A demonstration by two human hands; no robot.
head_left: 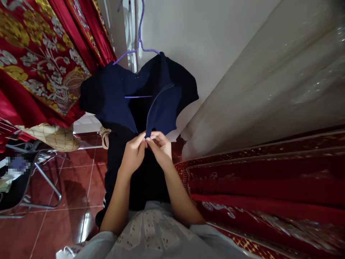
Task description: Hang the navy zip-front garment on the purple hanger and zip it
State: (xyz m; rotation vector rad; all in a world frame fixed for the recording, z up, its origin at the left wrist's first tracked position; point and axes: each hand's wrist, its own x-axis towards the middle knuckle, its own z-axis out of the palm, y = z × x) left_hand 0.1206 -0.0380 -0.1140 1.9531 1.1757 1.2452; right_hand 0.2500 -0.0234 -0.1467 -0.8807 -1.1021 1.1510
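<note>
A dark navy garment [109,90] with short sleeves and an open front hangs from a purple hanger [139,42] ahead of me. Its right-hand collar flap [165,108] is turned outward and shows a pale seam along its edge. My left hand [134,149] and my right hand [161,147] meet at the lower tip of that flap. Both pinch the cloth between thumb and fingers, fingertips nearly touching. Whether a button or fastener sits between them is hidden by the fingers.
Red embroidered garments [51,54] hang at the left, with more red embroidered cloth [258,187] at the right. A sheer whitish cover [256,93] hangs above it. A black metal-framed chair [20,187] holding small items stands at the left on red floor tiles [78,187].
</note>
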